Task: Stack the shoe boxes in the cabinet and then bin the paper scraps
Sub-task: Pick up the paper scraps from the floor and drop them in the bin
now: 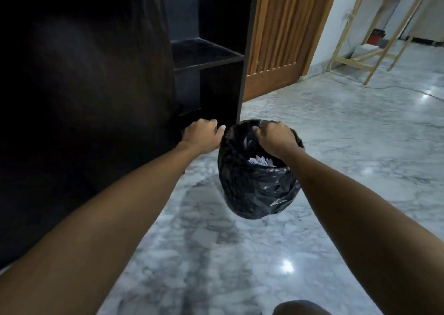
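While both hands grip its rim, left hand [204, 133] and right hand [276, 138], the black plastic-lined bin [259, 185] near the dark wooden cabinet [209, 57] holds white paper scraps [260, 161]. Binning looks nearly finished; no shoe boxes show.

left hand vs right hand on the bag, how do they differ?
The left hand grips the black bin bag at its left rim, beside the dark cabinet; the right hand grips the far right rim, above the paper scraps. The left sits slightly higher. Both are curled, knuckles up.
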